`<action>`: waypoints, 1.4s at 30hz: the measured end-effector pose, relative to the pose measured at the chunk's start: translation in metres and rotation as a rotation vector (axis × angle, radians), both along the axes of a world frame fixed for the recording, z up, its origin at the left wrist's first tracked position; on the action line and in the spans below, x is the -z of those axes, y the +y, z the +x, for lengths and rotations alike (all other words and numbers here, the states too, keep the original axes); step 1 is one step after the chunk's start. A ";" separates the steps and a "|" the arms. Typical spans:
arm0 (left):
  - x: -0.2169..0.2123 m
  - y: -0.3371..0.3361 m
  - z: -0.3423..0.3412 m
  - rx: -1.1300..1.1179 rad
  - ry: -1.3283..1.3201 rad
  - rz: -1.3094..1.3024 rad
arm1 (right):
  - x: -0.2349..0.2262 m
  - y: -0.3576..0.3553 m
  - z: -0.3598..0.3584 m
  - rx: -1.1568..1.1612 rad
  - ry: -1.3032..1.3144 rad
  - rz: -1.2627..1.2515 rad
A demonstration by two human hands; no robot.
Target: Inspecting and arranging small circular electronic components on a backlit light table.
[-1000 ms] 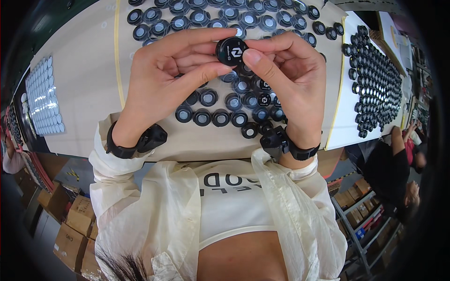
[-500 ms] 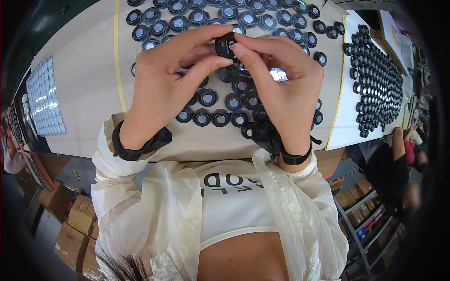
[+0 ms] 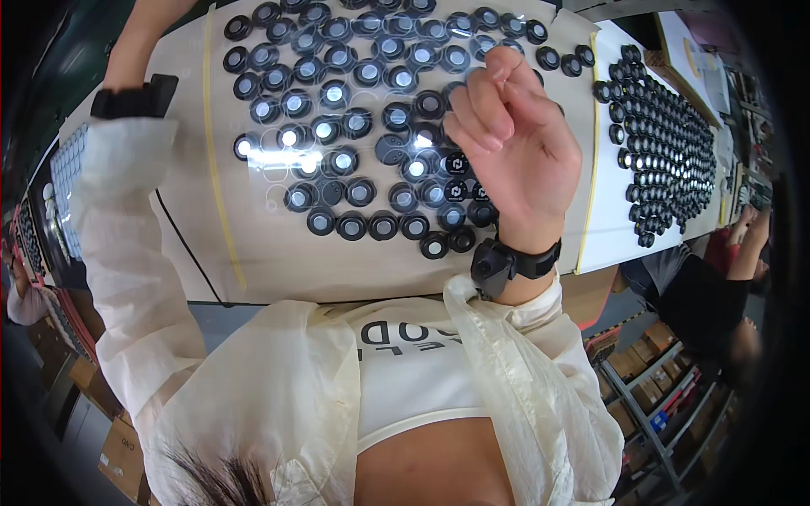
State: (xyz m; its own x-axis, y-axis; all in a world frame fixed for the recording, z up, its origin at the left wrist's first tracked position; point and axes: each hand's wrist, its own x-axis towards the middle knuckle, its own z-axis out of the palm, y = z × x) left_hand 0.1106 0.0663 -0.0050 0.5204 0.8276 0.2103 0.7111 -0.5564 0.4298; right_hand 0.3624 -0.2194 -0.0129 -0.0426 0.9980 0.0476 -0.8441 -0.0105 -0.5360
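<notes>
Several round black discs with shiny centres (image 3: 354,122) lie in loose rows on a beige table (image 3: 278,261). My right hand (image 3: 515,152) hovers above the right end of the rows. Its fingers are curled shut with the fingertips pinched together, and nothing shows between them. It wears a black wrist device (image 3: 506,261). My left forearm (image 3: 143,34), with a black wristband (image 3: 135,99) and a white sleeve, reaches up past the table's far left corner. My left hand is out of the picture.
A white sheet (image 3: 603,228) at the right carries several more black discs (image 3: 666,152) packed tightly. A tray of pale round pieces (image 3: 63,177) sits at the left edge. Another person (image 3: 717,295) stands at the right. Cardboard boxes (image 3: 118,455) and shelving (image 3: 658,405) are below.
Both hands were together holding one black disc over the rows. Now they are apart: my left arm has swung up and left out of view, and my right hand stays raised and closed.
</notes>
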 end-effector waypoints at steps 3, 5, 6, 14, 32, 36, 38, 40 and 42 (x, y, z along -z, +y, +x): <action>0.011 0.024 -0.004 -0.074 0.107 0.009 | 0.003 -0.003 0.003 -0.032 0.041 0.046; 0.020 0.026 -0.003 -0.090 0.171 -0.004 | 0.004 -0.003 0.006 -0.042 0.067 0.059; 0.023 0.026 -0.011 -0.096 0.174 -0.002 | 0.005 -0.002 0.007 -0.080 0.087 0.079; 0.026 -0.034 -0.079 0.144 0.201 -0.002 | 0.006 0.001 0.005 -0.103 0.074 0.093; 0.004 -0.188 -0.064 -0.019 0.033 -0.368 | -0.025 -0.016 -0.011 0.156 -1.017 -0.207; 0.006 -0.190 -0.059 0.039 -0.011 -0.388 | -0.027 -0.020 -0.010 0.068 -1.396 -0.085; 0.007 -0.188 -0.059 0.061 -0.017 -0.401 | -0.028 -0.021 -0.009 0.037 -1.488 -0.077; 0.009 -0.184 -0.064 0.032 0.004 -0.400 | -0.026 -0.022 -0.006 0.023 -1.651 -0.031; 0.007 -0.181 -0.065 -0.018 -0.061 -0.357 | -0.028 -0.023 -0.005 0.051 -1.768 -0.044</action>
State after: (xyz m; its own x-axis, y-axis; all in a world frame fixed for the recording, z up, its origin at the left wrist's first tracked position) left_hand 0.0458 -0.1146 -0.0123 0.5004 0.8634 -0.0640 0.6868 -0.3509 0.6366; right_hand 0.3578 -0.2426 0.0149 0.0194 0.9990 -0.0410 0.6901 -0.0431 -0.7224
